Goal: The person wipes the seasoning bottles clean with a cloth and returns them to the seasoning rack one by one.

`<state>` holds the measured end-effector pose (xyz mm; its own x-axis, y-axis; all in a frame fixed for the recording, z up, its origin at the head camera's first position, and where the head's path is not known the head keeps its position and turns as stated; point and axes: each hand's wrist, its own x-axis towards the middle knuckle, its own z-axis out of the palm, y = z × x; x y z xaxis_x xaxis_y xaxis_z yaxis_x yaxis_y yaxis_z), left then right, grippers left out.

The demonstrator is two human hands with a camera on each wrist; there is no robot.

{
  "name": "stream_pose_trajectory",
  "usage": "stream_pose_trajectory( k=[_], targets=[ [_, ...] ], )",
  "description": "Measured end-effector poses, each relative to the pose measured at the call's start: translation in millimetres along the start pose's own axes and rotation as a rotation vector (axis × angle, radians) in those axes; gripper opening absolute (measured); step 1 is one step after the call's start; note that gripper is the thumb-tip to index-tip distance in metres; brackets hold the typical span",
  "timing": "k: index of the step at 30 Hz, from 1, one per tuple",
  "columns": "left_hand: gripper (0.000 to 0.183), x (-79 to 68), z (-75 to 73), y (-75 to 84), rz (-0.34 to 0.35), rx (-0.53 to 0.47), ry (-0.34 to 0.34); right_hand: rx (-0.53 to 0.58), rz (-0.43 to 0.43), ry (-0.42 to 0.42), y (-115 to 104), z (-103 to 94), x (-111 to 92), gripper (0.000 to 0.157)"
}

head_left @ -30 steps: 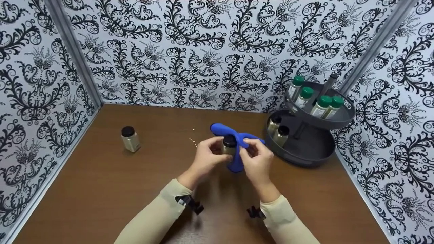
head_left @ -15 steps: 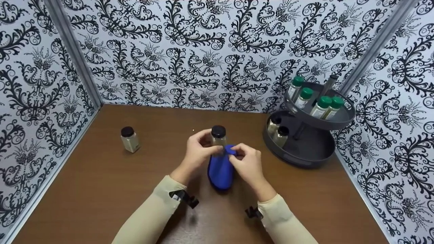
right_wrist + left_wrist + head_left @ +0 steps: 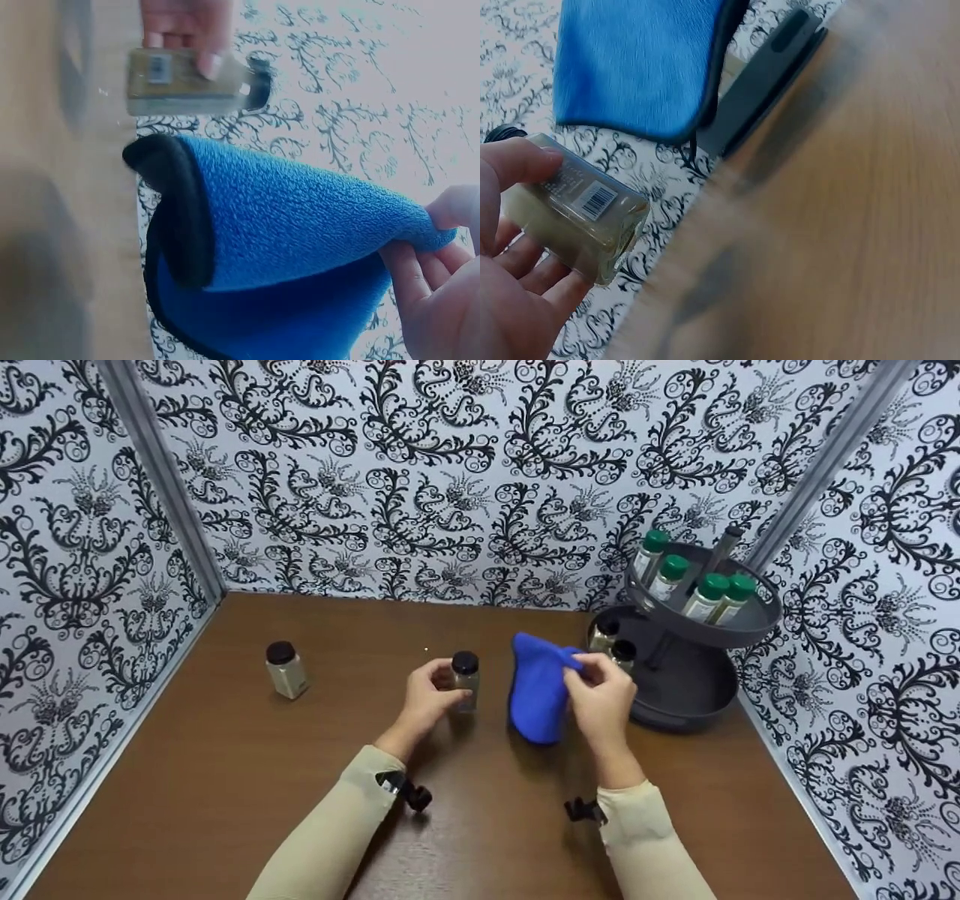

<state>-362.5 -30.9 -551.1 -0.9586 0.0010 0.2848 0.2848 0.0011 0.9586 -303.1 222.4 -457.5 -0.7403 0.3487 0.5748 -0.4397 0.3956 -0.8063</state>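
My left hand [image 3: 426, 699] grips a square glass spice jar [image 3: 581, 206] with a black lid, thumb on one side and fingers on the other. A barcode label shows on the glass in the left wrist view. In the head view the jar stands upright, slightly left of a blue cloth [image 3: 538, 690]. My right hand [image 3: 602, 697] pinches that cloth by its upper corner. The cloth [image 3: 300, 217] hangs folded over, fuzzy, with a dark bound edge, apart from the jar in the right wrist view.
Another black-lidded jar [image 3: 286, 671] stands on the brown table [image 3: 225, 810] at left. A dark two-tier round rack [image 3: 694, 712] is at the back right. Several green-capped jars [image 3: 705, 596] fill its upper tier; black-lidded jars [image 3: 604, 634] sit in the lower. Patterned walls enclose the table.
The cloth has come off the jar and moved right with my right hand. My left hand has brought the jar left and lower. Small crumbs seen earlier near the hands are mostly gone from view.
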Motion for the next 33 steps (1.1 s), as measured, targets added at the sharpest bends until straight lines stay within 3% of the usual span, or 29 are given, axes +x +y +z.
stream_pose_trajectory(
  k=[12,21,25,29,33],
  targets=[
    [0.046,0.8,-1.6,-22.1,-0.004,0.066,-0.032,0.014,0.049,0.016,3,-0.9,3,0.014],
    [0.045,0.1,0.3,-29.3,-0.025,0.077,-0.058,0.013,0.062,-0.028,-24,-0.1,-5,0.012],
    [0.045,1.0,2.2,-30.6,-0.017,0.073,-0.069,0.018,0.066,-0.026,-17,-0.5,-4,0.012],
    [0.05,4.4,-3.5,-32.3,-0.01,0.11,-0.138,0.045,0.072,-0.006,0,1.1,-2,0.014],
    [0.071,14.2,-19.7,-35.7,0.05,0.111,-0.259,0.049,0.07,-0.021,2,2.1,-1,0.015]
  ],
)
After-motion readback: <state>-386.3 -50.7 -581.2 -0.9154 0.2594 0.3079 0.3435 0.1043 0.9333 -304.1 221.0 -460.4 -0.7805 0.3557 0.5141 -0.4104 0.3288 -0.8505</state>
